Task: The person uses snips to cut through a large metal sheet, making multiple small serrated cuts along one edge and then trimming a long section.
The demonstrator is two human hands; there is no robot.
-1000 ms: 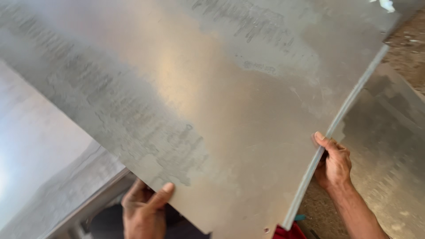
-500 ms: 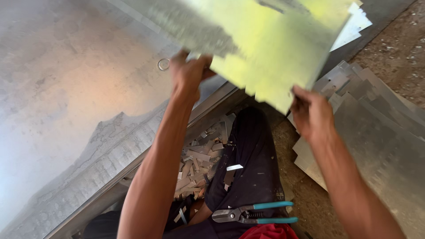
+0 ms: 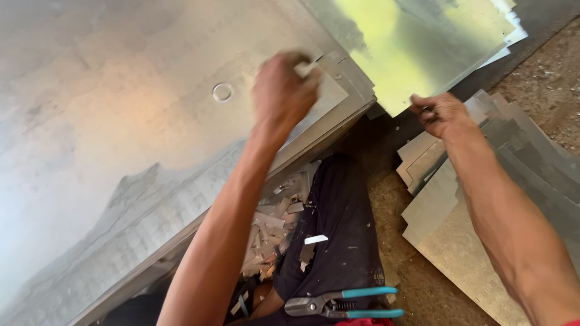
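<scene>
1. On my far left lies the big stack of flat galvanised sheets (image 3: 121, 139), dull grey with cloudy mottling and a warm glare across it; a small metal ring (image 3: 222, 92) sits on the top sheet.
2. My left hand (image 3: 284, 87) is raised over the near corner of that stack, arm stretched straight out, knuckles up. It is motion-blurred, so I cannot say for sure how closed it is; the fingers look curled at the sheet's edge.
3. Below my left forearm, a heap of small metal offcuts (image 3: 272, 232) fills the gap beside my dark trouser leg (image 3: 338, 229).
4. A pair of snips with teal handles (image 3: 344, 303) rests on my lap, jaws pointing left.
5. The sheet I am handling (image 3: 423, 42) is up at top centre-right, tilted, shiny and reflecting yellow-green, its near corner pointing down toward me.
6. My right hand (image 3: 440, 113) pinches that lower edge, fingers closed, arm reaching forward.
7. Under my right arm more cut sheets (image 3: 531, 175) overlap on the dirt floor (image 3: 544, 78).
</scene>
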